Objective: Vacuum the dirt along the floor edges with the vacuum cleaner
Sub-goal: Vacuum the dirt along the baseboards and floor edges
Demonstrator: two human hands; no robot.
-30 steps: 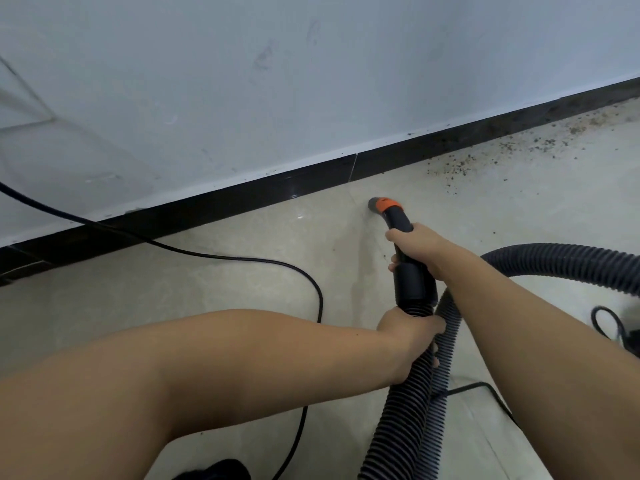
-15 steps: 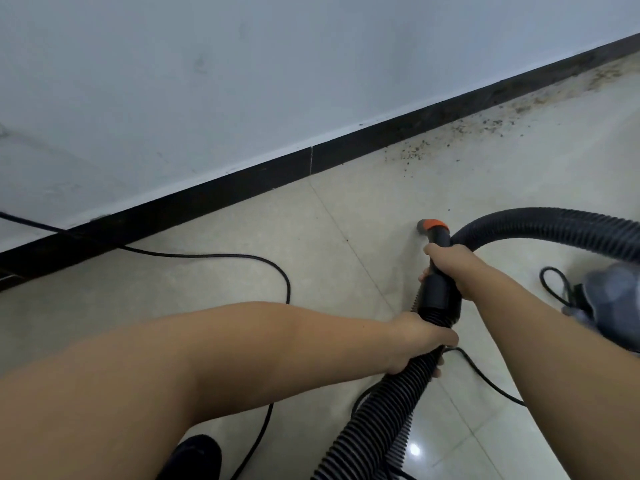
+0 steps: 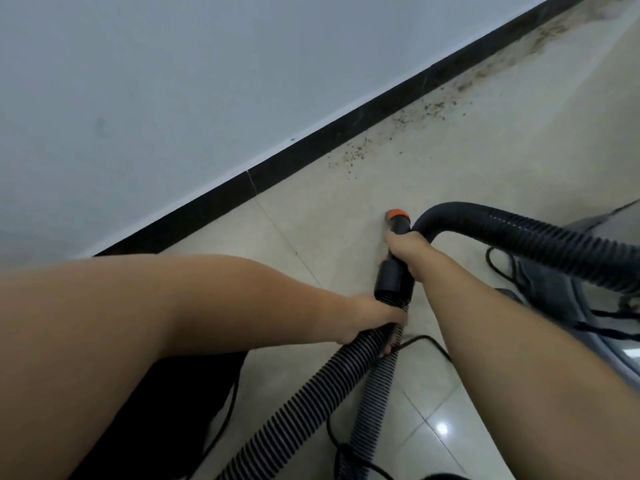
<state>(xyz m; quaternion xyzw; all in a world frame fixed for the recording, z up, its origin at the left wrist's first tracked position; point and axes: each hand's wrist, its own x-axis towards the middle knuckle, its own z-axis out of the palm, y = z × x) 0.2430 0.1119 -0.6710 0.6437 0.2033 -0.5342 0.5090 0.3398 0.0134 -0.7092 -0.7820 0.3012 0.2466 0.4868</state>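
The black vacuum nozzle has an orange tip that points at the beige tile floor, well short of the wall. My right hand grips the nozzle just behind the tip. My left hand grips the ribbed black hose where it joins the nozzle. Brown dirt specks lie along the black skirting board, up and to the right of the tip. The grey vacuum body stands at the right.
The hose loops over toward the vacuum body. Black power cord runs across the floor under my arms and beside the machine. A dark shape, probably my leg, fills the lower left. The white wall rises behind the skirting.
The view has swung right along the wall and the dirt strip now reaches further into view. Both hands keep their grip; the nozzle sits farther from the skirting than a second ago.
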